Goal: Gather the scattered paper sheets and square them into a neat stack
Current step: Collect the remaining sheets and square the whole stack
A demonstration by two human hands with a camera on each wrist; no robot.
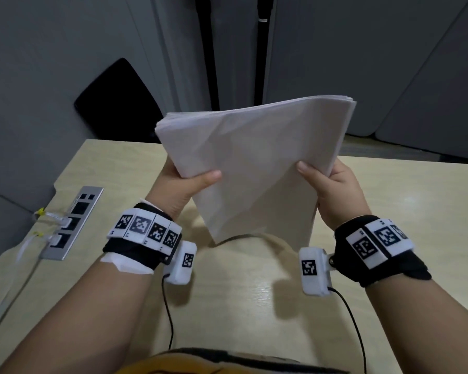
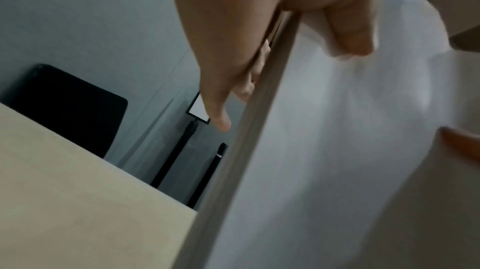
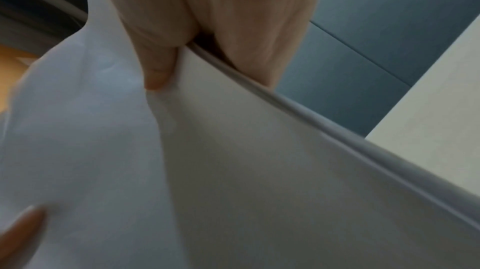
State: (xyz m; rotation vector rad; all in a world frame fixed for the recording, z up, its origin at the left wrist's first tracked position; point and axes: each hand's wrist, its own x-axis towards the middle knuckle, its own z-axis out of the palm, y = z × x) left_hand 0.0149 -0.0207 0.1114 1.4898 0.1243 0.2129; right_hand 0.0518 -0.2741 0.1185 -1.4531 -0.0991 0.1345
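Note:
A thick stack of white paper sheets point(image 1: 254, 160) stands tilted in the air above the light wooden table point(image 1: 227, 298), its lower corner close to the tabletop. My left hand point(image 1: 184, 184) grips the stack's left edge, thumb on the front face and fingers behind. My right hand point(image 1: 333, 187) grips the right edge the same way. In the left wrist view the paper stack point(image 2: 324, 150) runs edge-on past my left hand point(image 2: 259, 51). In the right wrist view my right hand point(image 3: 182, 51) pinches the paper stack point(image 3: 259, 170), thumb pressed on its face. The sheets' top edges look nearly even.
A metal power and socket strip point(image 1: 70, 222) with white cables plugged in is set into the table at the left. A black chair back point(image 1: 119, 101) stands beyond the table's far edge. Black poles point(image 1: 262, 49) stand against grey wall panels behind.

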